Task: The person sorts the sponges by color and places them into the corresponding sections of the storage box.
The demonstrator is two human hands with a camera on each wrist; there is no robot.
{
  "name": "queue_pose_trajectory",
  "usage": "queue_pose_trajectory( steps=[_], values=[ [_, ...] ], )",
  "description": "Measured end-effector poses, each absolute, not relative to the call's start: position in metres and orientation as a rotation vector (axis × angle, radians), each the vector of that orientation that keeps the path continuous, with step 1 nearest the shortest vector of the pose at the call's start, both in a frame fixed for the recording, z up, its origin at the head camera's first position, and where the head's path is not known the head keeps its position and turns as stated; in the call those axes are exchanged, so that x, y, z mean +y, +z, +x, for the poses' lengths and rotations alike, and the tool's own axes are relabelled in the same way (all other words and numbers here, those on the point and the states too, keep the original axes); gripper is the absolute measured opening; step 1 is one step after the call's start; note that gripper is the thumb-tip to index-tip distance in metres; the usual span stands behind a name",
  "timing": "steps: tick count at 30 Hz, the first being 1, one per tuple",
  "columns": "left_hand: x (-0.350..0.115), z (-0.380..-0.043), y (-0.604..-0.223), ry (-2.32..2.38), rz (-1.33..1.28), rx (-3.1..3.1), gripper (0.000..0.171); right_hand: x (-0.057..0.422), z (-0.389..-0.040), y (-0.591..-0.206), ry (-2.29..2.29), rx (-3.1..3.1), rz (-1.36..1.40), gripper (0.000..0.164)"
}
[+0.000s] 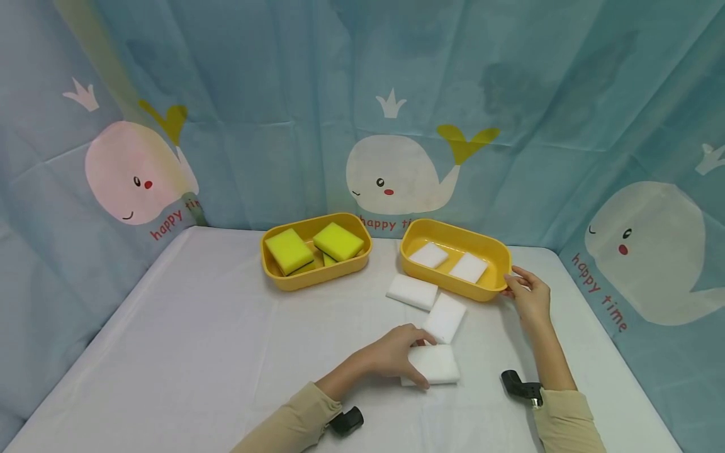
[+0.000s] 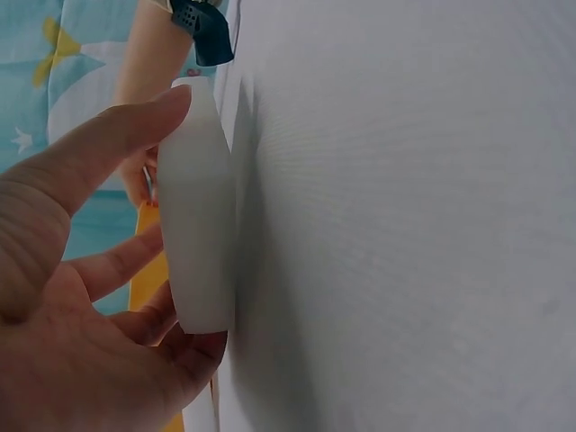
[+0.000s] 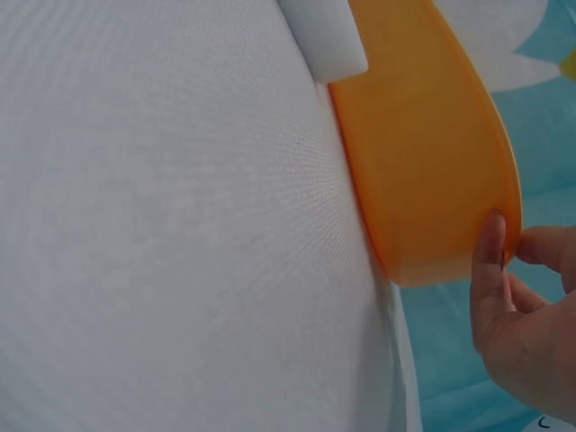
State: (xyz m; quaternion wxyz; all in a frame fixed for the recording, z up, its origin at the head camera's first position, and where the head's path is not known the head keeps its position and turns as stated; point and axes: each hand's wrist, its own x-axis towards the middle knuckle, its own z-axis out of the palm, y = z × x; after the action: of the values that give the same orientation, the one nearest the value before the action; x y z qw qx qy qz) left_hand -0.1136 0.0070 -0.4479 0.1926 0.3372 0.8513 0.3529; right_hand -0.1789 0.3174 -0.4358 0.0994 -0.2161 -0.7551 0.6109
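White, flat block (image 1: 437, 363): our left hand (image 1: 396, 353) pinches it, right hand (image 1: 531, 299) the tub (image 1: 461, 243) beyond; only head view shows yellow sponges (image 1: 338, 241).

A: Head view?
B: Bright, soft, fairly even. Curtain (image 1: 243, 151) mostly cool blue; warm pinkish-yellow cast at far left. Printed lettering legible.
A: Wrist views?
B: Dimmer, greyer. Left: broad, soft-edged shadow on the table (image 2: 405, 225) alongside the white sponge (image 2: 198, 207). Right: fainter shadow near the lower edge.
A: Colour?
B: Tray (image 3: 423, 153) reads deep orange there, yellow from the head.
A: Texture?
B: Fine ripple pattern across the white surface, both wrists.
A: Light direction?
B: Can't tell.
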Motion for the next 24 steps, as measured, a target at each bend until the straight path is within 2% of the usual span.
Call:
queue_pose_trajectory(
  steps=[24],
  values=[
    [0.0083,-0.1197,-0.4399,0.998,0.916,2.389,0.069,0.3185,-0.1779,-0.4368,1.812,-2.238,-0.611,0.053]
  ],
)
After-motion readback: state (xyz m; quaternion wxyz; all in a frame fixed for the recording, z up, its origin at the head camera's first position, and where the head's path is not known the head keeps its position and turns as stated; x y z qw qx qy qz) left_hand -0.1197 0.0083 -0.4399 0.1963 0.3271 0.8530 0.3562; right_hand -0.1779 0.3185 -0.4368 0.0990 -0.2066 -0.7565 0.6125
